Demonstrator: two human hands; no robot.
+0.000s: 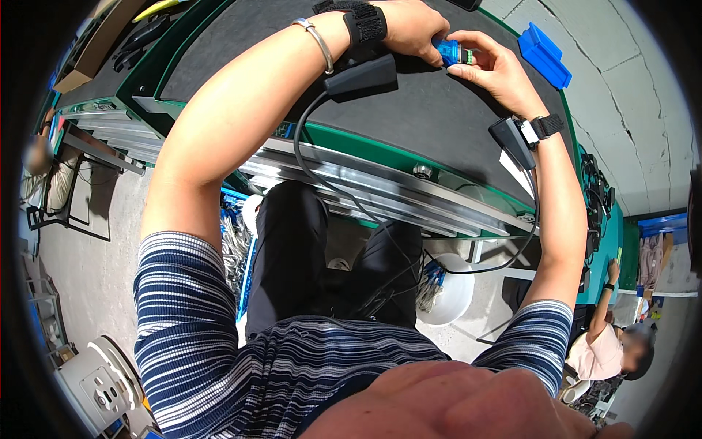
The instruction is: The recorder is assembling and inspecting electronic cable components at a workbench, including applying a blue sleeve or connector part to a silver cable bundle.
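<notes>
Over the dark-topped bench (409,117), both my hands meet at a small blue part with a green connector-like end (449,53). My left hand (413,31) is closed on the blue side, its fingertips partly hiding it. From the other side, my right hand (504,73) pinches the green end between thumb and fingers. Whether this is one piece or two joined pieces I cannot make out. A black box (362,77) with a cable hangs by my left wrist, and another black box (512,143) by my right wrist.
An empty-looking blue bin (545,55) stands at the bench's right edge. Below are metal rails (351,179) and a white bucket (457,293) holding blue-ended pieces. A cardboard box (91,47) sits far left. Another person (603,351) works at the right; someone else shows at far left.
</notes>
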